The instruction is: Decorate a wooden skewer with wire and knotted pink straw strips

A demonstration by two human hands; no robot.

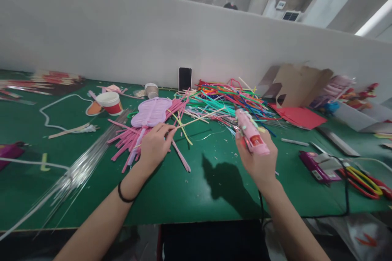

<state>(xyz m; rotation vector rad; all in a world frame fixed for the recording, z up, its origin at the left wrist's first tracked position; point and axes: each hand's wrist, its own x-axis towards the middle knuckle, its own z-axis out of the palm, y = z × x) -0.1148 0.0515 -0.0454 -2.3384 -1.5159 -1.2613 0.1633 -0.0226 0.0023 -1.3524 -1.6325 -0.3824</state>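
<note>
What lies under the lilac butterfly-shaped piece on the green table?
Pink strips lie under the butterfly piece and stick out below it and to its right. What is beneath its middle is covered, so I cannot tell whether more lies there.

— What's showing on my own arms?
— Both forearms are bare. A thin black band [124,196] circles my left wrist, just nearer than the left hand [154,145]. My right hand [259,162] is bare too.
</note>
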